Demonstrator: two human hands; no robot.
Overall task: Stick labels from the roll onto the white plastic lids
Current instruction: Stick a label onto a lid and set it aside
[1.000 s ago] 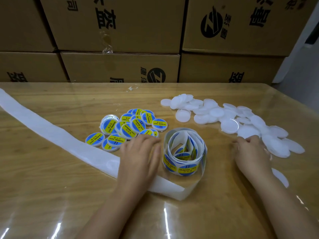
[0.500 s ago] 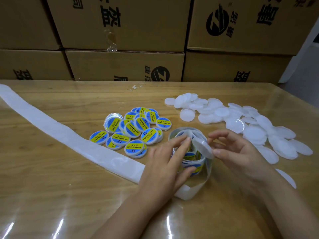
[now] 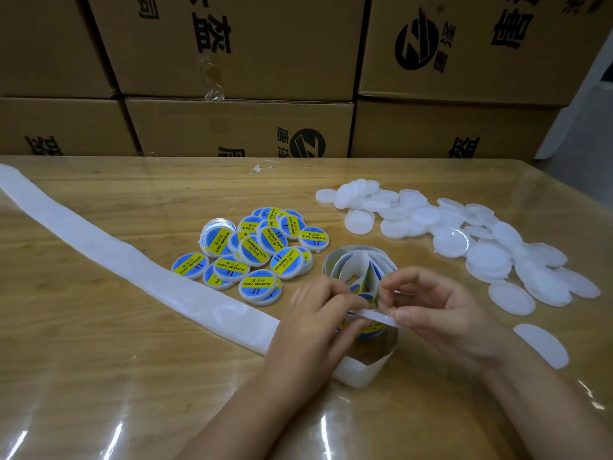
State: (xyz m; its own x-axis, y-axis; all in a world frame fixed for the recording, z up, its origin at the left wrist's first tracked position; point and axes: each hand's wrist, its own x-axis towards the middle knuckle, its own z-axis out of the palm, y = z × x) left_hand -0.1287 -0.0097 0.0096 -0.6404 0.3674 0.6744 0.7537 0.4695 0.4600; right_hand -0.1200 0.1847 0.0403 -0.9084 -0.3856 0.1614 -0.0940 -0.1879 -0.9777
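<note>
A loose roll of blue-and-yellow labels [image 3: 356, 265] stands at the table's middle. Over its near side my right hand [image 3: 441, 310] pinches a white plastic lid [image 3: 378, 316], seen edge-on. My left hand [image 3: 318, 317] meets it from the left, fingertips curled onto the lid's left end and the label strip; the hand is blurred, so the exact hold is unclear. A pile of labelled lids [image 3: 255, 250] lies to the left of the roll. Several blank white lids [image 3: 464, 234] spread to the right.
A long strip of spent white backing paper [image 3: 109, 257] runs from the far left edge to under my left hand. Stacked cardboard boxes [image 3: 238, 127] wall off the table's far side. One blank lid [image 3: 540, 345] lies alone near my right wrist.
My right hand left the blank pile with a lid and brought it over the roll. My left hand moved from the labelled pile to the roll and now meets the lid.
</note>
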